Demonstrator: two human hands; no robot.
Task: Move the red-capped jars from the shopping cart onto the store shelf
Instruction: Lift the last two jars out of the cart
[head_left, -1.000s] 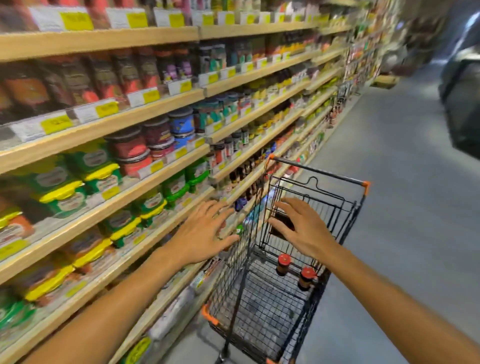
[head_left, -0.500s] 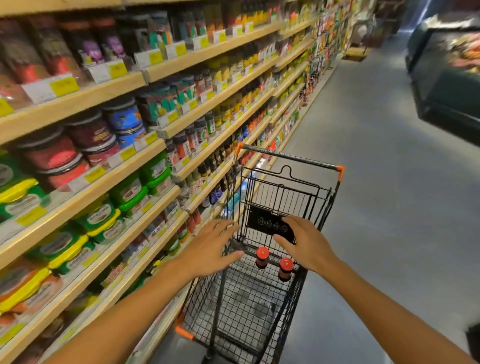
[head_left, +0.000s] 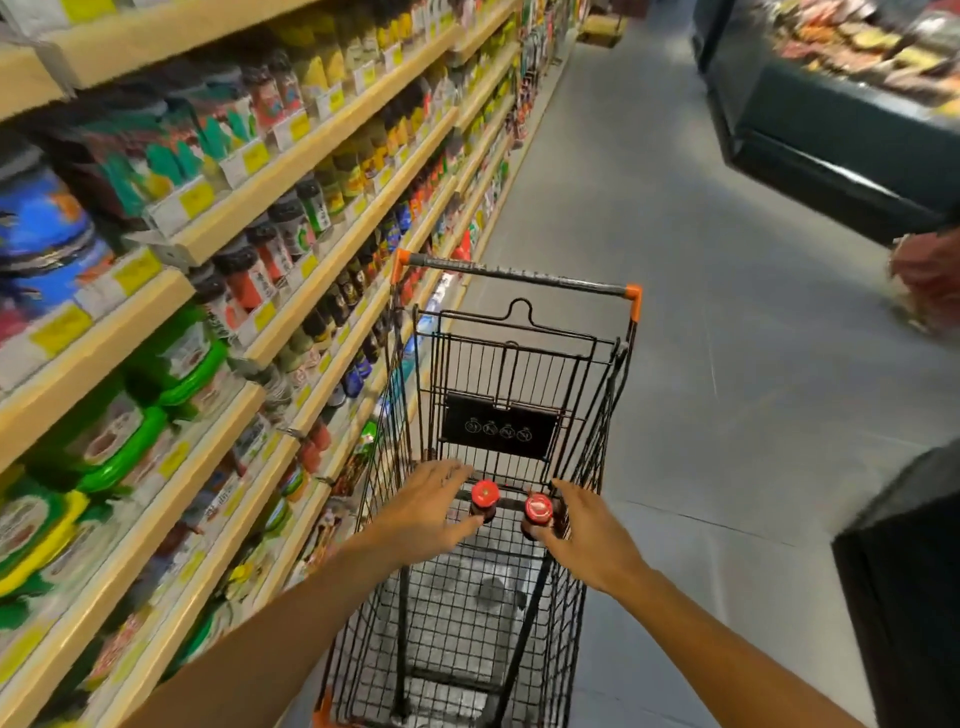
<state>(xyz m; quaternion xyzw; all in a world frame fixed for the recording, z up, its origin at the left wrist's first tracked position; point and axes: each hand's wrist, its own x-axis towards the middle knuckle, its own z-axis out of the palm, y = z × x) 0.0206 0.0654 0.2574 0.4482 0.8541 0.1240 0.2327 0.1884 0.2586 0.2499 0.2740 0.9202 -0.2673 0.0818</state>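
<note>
- A person is standing in a store aisle, both bare arms stretching forward and down into a black wire shopping cart (head_left: 511, 395) with orange corner caps on its handle.
- Two red-capped jars are standing upright, side by side, in the cart, just in front of the black placard on its folding seat panel.
- The left hand (head_left: 426, 512) is hovering beside the left jar (head_left: 484, 499), its fingers lying fairly straight and loosely spread, the fingertips close against the jar's side; I cannot tell whether they are touching it.
- The right hand (head_left: 589, 538) is reaching to the right jar (head_left: 538, 512), its thumb lying under the cap against the dark glass and the fingers extending past the far side; nothing is wrapping round the jar, and I cannot tell how firmly it is touching.
- The wooden store shelf (head_left: 291, 176) is running along the left of the cart, its tiers filled with bottles, jars and tubs behind yellow price tags.
- A dark chilled display case (head_left: 831, 156) is sitting across the grey floor on the right.
</note>
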